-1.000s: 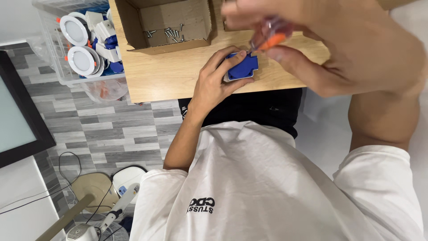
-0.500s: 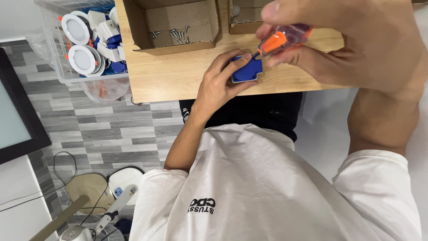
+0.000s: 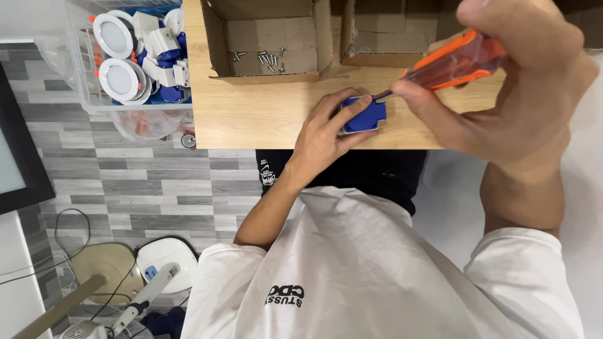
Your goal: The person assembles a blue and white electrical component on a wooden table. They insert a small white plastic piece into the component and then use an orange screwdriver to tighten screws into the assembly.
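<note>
A small blue part (image 3: 365,115) sits on the near edge of a wooden table (image 3: 264,116), pinned there by the left hand (image 3: 326,135), whose fingers curl over its left side and press it down. The right hand (image 3: 512,94) is raised close to the camera, wrapped tight around the orange handle of a screwdriver (image 3: 453,63); the metal tip angles down and meets the top of the blue part. The two hands stand apart, joined only through tool and part. Just behind, on the table, an open cardboard box (image 3: 267,39) holds a scatter of screws (image 3: 262,58), and a second box (image 3: 383,31) stands beside it to the right. Left of the table a clear plastic bin (image 3: 81,94) is packed with round white lamps (image 3: 119,80) and more blue and white pieces. Below, the floor (image 3: 125,182) is grey plank-patterned tile, with a dark-framed screen (image 3: 16,150) at the left edge, cables, a white round device (image 3: 166,260) and a tan disc (image 3: 107,270) near the bottom corner.
</note>
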